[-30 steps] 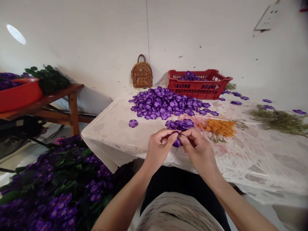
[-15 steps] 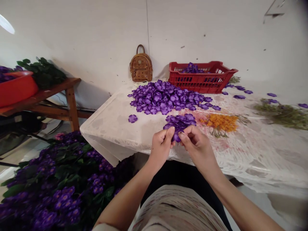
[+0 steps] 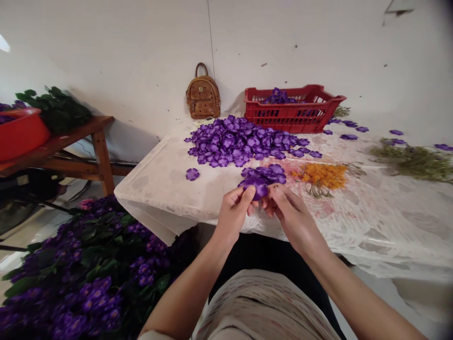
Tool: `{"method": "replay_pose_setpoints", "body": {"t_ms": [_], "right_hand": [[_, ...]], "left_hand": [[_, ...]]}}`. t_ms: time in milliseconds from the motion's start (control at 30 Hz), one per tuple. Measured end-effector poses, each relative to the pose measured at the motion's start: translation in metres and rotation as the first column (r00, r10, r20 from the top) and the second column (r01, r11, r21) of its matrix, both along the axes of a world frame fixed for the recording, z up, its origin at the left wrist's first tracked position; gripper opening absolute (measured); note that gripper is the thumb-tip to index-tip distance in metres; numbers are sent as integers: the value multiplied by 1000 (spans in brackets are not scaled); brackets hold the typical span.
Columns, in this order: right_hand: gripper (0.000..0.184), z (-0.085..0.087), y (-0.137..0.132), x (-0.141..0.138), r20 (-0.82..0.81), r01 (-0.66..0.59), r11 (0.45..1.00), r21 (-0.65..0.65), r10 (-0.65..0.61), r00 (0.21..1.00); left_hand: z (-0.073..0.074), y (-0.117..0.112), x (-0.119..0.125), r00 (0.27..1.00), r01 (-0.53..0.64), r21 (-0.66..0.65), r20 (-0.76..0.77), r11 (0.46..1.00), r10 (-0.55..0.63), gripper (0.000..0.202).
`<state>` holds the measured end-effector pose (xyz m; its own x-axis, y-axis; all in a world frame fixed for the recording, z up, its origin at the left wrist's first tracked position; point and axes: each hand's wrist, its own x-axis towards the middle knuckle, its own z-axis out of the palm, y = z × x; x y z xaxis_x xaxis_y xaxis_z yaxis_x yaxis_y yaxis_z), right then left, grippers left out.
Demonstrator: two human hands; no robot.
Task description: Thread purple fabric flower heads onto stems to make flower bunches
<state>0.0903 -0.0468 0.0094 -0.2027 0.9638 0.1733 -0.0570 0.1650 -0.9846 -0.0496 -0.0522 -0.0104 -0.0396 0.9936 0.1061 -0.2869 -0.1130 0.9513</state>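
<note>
Between the thumb and fingers of my left hand (image 3: 235, 208) is a purple fabric flower (image 3: 259, 190), its face turned toward me. My right hand (image 3: 288, 205) is pinched closed close to the flower's right edge; whatever lies in its fingertips is too small to make out. Just beyond my hands is a small pile of purple flowers (image 3: 271, 174). Farther back spreads a larger heap of the same flowers (image 3: 233, 141). A bundle of orange-tipped stamen stems (image 3: 323, 175) rests to the right of my right hand. One single flower (image 3: 192, 174) lies off to the left.
A red plastic crate (image 3: 290, 115) with purple flowers stands at the back of the covered table (image 3: 159, 189), beside a brown backpack (image 3: 203, 97). Green stems (image 3: 410, 160) lie at right. Finished-looking purple bouquets (image 3: 85, 264) fill the floor at left. A red basin (image 3: 23, 132) sits on a wooden bench (image 3: 102, 156).
The flower in my left hand now faces me more fully, and my right fingers have shifted to its right edge. The whole view has moved slightly.
</note>
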Motion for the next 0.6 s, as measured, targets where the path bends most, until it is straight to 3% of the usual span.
{"method": "replay_pose_setpoints", "body": {"t_ms": [133,200,300,367,433,500,600], "right_hand": [[32,0,-1,3,20,30,999,32,-30,999],[31,0,0,4,-3,46,998,30,-46,999],[32,1,1,5,-36,63,998,-3,-63,997],[33,2,3,6,-45,73,997,-17,-73,996],[35,3,3,6,-50,68,997,-24,-69,996],[38,4,2,6,-54,54,998,-21,-55,997],[37,6,-1,7,-24,66,998,12,-66,998]], "left_hand": [[-2,-1,3,997,18,-20,-79,1000,-20,56],[0,-2,2,981,-89,4,-173,996,89,55],[8,-6,-4,882,-273,234,-326,933,340,30],[12,-8,-8,807,-214,437,-425,874,410,40],[14,-9,-9,765,-84,546,-501,833,406,40],[14,-9,-8,775,-41,564,-503,825,383,25],[12,-8,-3,848,-124,431,-422,894,321,12]]}}
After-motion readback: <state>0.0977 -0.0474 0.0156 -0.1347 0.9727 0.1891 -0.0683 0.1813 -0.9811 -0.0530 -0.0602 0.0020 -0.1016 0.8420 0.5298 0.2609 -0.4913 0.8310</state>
